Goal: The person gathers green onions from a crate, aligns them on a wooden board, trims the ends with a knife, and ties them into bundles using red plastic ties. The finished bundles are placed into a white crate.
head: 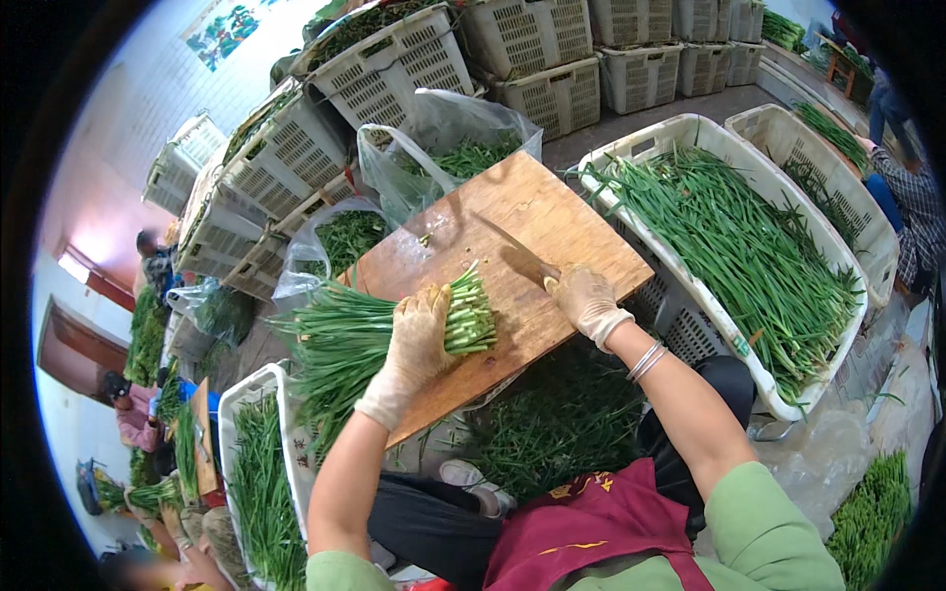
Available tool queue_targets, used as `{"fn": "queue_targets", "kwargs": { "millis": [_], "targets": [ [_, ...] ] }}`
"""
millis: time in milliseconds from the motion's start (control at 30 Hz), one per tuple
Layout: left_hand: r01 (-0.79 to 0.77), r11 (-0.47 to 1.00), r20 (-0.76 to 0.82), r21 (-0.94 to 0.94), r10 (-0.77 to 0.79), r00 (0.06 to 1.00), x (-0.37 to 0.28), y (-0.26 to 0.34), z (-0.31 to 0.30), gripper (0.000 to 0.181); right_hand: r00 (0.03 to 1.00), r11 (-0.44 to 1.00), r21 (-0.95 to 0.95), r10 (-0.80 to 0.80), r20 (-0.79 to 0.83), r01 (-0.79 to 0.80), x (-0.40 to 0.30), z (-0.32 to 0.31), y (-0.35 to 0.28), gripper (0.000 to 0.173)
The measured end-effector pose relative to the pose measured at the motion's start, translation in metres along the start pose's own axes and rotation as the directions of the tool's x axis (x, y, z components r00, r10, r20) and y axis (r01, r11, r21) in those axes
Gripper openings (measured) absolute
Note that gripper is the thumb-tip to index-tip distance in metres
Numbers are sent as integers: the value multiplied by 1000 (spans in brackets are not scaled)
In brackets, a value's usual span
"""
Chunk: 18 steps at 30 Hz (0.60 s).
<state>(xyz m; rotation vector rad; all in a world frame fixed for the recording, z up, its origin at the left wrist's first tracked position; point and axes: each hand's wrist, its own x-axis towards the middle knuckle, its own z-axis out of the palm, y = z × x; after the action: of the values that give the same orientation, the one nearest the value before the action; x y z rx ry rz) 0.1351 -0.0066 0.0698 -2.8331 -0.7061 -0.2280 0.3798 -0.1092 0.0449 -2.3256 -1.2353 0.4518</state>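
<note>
My left hand (420, 336), in a pale work glove, grips a thick bunch of green garlic chives (347, 325) lying across the wooden board (547, 221). The pale cut ends (473, 314) of the bunch point right, and the leaves hang over the board's left edge. In my gloved right hand (587, 299) is the handle of a knife (517, 247). Its blade lies low over the board, pointing up and left, apart from the stems. A few small stem bits (425, 239) are scattered on the wood beyond the bunch.
A white crate of loose chives (621, 181) stands to the right, another white crate (284, 414) to the left. Plastic bags of greens (414, 177) sit behind the board. Stacked crates (547, 96) line the back. Trimmings (562, 421) cover the floor below. Other people (140, 421) work at both sides.
</note>
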Motion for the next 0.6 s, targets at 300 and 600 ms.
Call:
{"fn": "queue_targets", "kwargs": {
  "millis": [300, 600],
  "targets": [
    [85, 995, 85, -47, -81, 993, 18, -7, -9, 121, 991, 988, 155, -19, 135, -2, 1, 5, 1, 49],
    [195, 974, 497, 113, -225, 838, 48, 3, -12, 135, 997, 911, 408, -73, 16, 60, -103, 26, -12, 32]
  ]
}}
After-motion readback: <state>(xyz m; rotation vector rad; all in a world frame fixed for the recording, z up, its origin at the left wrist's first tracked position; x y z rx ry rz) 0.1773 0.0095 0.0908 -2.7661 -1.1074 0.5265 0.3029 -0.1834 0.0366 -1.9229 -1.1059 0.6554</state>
